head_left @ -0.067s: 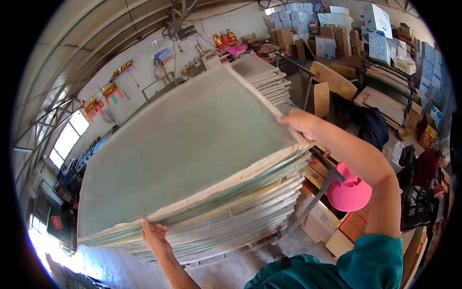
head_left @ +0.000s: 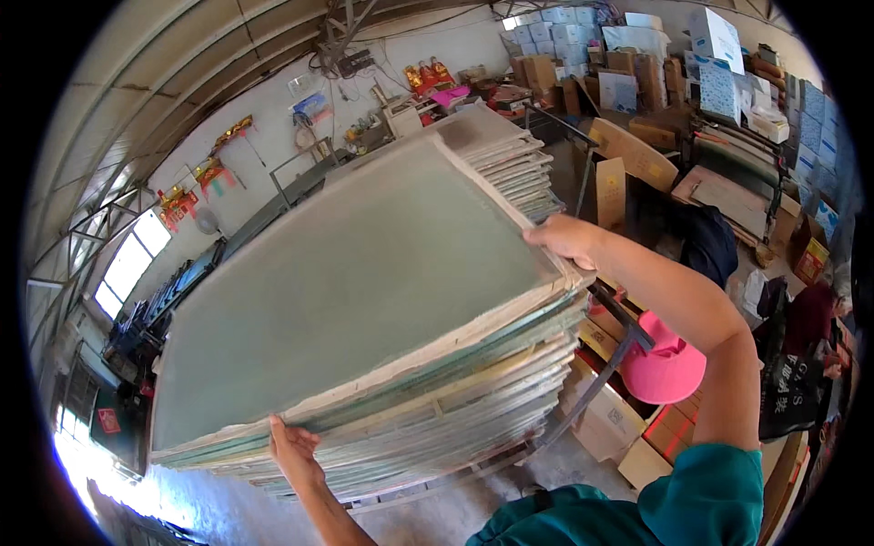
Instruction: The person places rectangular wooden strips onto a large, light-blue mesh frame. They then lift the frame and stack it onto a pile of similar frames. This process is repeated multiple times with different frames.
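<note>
A wide wood-framed mesh screen (head_left: 355,282), grey-green with pale edges, lies over a tall stack of similar framed screens (head_left: 492,391). My left hand (head_left: 294,452) is at its near edge, thumb up against the rim and fingers curled by the frame. At the right corner, my right hand (head_left: 564,238) grips the frame, thumb side on top; the fingertips underneath are hidden. Just beyond the top screen, a second stack of framed screens (head_left: 510,150) shows its layered edges.
A metal rack bar (head_left: 596,382) runs beside the stack on the right. A pink cap (head_left: 663,358) sits on cardboard boxes (head_left: 605,414) there. Open cartons (head_left: 628,150) and blue-white boxes (head_left: 719,86) stand at the back right. Someone with a dark bag (head_left: 790,387) is at the far right.
The top screen's far edge has come down and slightly toward me, baring more of the stack behind. Both hands stay in nearly the same places on the frame.
</note>
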`<state>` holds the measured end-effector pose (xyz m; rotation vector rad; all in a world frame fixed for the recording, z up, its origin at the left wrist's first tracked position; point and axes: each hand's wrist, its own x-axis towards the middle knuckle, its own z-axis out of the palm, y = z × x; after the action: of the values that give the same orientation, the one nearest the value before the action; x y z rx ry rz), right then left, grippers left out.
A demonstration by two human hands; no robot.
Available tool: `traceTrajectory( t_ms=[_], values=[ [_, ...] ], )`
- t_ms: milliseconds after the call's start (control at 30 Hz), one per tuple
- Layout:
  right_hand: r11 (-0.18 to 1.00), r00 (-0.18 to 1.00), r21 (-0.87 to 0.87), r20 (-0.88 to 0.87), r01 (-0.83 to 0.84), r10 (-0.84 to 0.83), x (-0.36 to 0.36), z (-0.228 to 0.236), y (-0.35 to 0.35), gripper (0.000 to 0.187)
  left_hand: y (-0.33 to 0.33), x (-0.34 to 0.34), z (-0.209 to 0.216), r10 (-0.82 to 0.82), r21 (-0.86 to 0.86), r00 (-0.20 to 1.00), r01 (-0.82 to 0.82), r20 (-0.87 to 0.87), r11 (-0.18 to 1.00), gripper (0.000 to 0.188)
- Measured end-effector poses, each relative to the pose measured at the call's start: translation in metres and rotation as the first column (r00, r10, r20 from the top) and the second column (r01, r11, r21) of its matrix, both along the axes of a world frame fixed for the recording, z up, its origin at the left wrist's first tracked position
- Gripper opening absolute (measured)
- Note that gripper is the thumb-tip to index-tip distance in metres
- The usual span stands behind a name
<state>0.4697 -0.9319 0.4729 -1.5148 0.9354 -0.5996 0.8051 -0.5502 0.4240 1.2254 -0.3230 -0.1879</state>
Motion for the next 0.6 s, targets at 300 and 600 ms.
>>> traceTrajectory(
  t_ms=[300, 600],
  values=[
    [0.217, 0.955, -0.971, -0.160, -0.106, -0.250, 0.040, 0.067, 0.078, 0.017, 0.055, 0.002, -0.018, 0.003, 0.397, 0.998, -0.028, 0.064, 0.918, 0.039],
    [0.060, 0.985, -0.996, 0.072, 0.063, 0.157, 0.093, 0.037, 0.171, 0.020, 0.234, -0.106, -0.140, 0.343, 0.577, 0.939, -0.284, 0.006, 0.765, 0.024]
  ],
)
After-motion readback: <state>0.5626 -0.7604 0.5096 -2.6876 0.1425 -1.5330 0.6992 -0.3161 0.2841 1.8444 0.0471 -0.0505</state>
